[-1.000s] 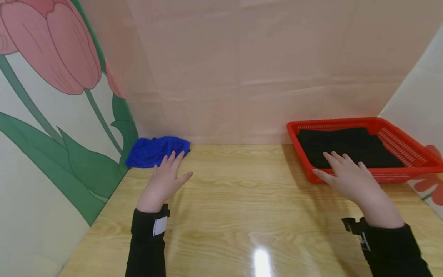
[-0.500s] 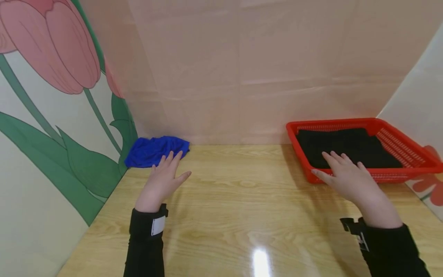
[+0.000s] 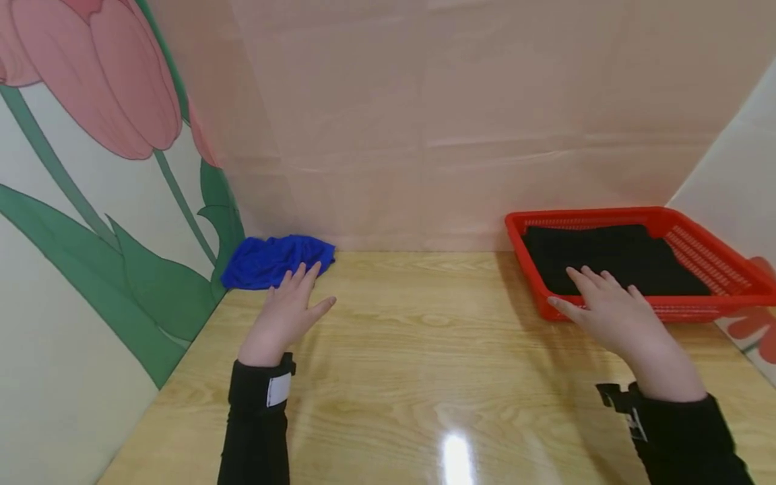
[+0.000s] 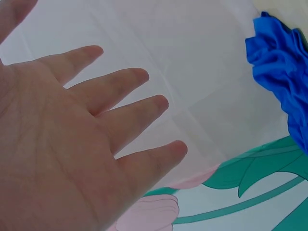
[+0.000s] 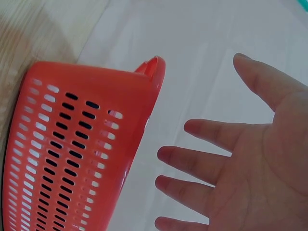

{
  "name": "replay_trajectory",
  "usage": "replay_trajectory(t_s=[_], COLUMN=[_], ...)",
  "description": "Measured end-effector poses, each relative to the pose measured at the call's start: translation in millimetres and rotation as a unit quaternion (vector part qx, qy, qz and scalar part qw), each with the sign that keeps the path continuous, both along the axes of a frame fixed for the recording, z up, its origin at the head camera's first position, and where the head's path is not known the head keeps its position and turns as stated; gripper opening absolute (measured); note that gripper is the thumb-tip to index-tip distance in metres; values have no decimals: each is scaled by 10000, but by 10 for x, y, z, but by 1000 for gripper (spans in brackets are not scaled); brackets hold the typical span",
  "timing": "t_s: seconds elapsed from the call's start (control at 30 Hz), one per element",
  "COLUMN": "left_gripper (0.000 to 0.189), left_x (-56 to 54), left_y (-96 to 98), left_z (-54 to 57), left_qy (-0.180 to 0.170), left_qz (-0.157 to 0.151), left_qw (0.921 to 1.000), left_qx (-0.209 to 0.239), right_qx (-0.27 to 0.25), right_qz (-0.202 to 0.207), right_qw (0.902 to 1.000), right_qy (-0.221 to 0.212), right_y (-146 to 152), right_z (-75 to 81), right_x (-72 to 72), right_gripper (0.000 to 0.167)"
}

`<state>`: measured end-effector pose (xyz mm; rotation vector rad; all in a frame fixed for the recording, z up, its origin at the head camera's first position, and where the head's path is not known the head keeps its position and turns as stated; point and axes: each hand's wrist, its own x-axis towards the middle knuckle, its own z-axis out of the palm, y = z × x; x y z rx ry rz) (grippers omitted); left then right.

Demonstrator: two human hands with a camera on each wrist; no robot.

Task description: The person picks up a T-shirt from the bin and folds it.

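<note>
My left hand (image 3: 281, 320) is held above the table with fingers spread and straight, nothing in it. Just beyond its fingertips a crumpled blue cloth (image 3: 267, 259) lies at the back left; the left wrist view shows the bare palm (image 4: 53, 159) apart from the bunched blue cloth (image 4: 284, 72). On the other side, my right hand (image 3: 618, 320) hovers before the red plastic basket (image 3: 685, 306), its fingers extended and overlapping the near rim in the head view. A flat black cloth (image 3: 612, 252) lies in the basket. In the right wrist view the palm (image 5: 269, 178) faces the slotted basket wall (image 5: 72, 144), holding nothing.
The wood-grain table (image 3: 412, 350) runs back to a pinkish covered wall (image 3: 388, 135). At the left stands a panel with a tulip print (image 3: 115, 87), and at the right a white panel (image 3: 739, 162) close to the basket.
The view has shifted slightly. Both hands keep nearly the same spread pose and place; the blue cloth and the basket stay where they were.
</note>
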<state>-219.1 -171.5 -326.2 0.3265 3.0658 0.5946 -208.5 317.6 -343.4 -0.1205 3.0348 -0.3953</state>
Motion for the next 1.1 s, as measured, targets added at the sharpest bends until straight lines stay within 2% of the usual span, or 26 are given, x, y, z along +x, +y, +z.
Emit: replay_trajectory(t_s=[0.17,0.3,0.43,0.53,0.67,0.8,0.93,1.1], left_gripper=[76,76,76,76,73,66,58,48], left_x=[-19,-68,-167,-261,-426,-646,-882,-1179], left_y=[-77,-122,-149,-198,-300,-394,-475,-539], left_z=[-23,-115,-240,-291,-308,-335,-390,-535], left_qy=[-112,-239,-441,-606,-596,-334,-301,-369], left_qz=[145,153,55,108,269,374,525,280], left_qw=[9998,9995,9986,9977,9976,9987,9980,9958], left_qx=[91,161,275,281,213,95,-189,-793], right_qx=[-5,36,191,243,263,200,137,241], right_qz=[104,204,365,538,731,770,829,899], right_qw=[9999,9997,9980,9945,9884,9835,9791,9775], right_qy=[27,115,485,861,1306,1627,1850,1894], right_y=[-68,-137,-202,-276,-375,-421,-433,-443], right_z=[-32,-64,-96,-139,-209,-246,-244,-231], right_x=[-39,-60,-82,-109,-143,-148,-149,-136], right_gripper=[108,108,105,99,86,73,71,72])
